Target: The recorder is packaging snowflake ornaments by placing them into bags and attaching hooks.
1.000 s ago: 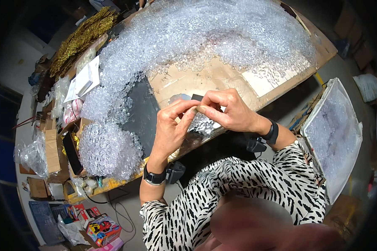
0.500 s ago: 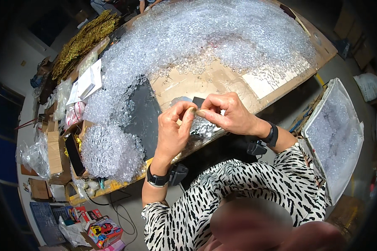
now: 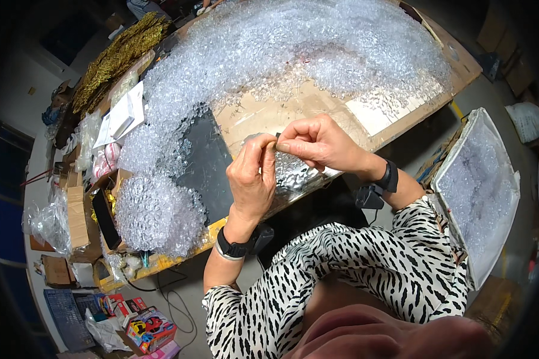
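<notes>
My left hand [image 3: 251, 176] and my right hand [image 3: 326, 143] meet above the near edge of the table [image 3: 263, 119]. Thumb and forefinger are pinched on each, the fingertips almost touching. Whatever lies between them is too small to make out. Below the hands, shiny transparent or silvery pieces [image 3: 293, 176] lie by the table edge, partly covered. A big heap of small transparent plastic pieces [image 3: 263, 42] spreads over the far part of the table. A rounder pile of transparent pieces [image 3: 159, 215] sits to the left, beside a dark mat [image 3: 203, 158].
On the right stands a white-lined bin [image 3: 482, 197] with more transparent pieces. Gold tinsel-like material [image 3: 117, 60] and white papers [image 3: 123, 116] lie at the far left. An open cardboard box [image 3: 108, 215] is left of the pile; colourful boxes [image 3: 150, 329] sit at lower left.
Both hands have shifted slightly up and left, still pinched together. The dark piece behind the fingers shows less now.
</notes>
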A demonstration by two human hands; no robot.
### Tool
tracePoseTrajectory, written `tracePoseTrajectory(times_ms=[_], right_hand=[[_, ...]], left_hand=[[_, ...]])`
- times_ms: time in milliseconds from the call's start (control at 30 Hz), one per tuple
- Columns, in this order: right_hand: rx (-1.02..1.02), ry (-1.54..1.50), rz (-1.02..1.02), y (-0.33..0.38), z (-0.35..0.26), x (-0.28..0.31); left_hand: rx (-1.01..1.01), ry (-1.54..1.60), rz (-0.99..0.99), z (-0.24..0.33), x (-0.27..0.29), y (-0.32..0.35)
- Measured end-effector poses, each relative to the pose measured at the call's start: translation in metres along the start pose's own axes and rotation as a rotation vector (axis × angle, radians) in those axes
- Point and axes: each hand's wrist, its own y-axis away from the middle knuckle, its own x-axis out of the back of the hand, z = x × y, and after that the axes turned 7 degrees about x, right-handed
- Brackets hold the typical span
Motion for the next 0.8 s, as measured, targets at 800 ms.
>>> tracePoseTrajectory(times_ms=[800], right_hand=[[0.275,-0.007,0.049,-0.02,0.0,-0.019]], left_hand=[[0.147,0.314,-0.297,-0.01,0.035,-0.031]])
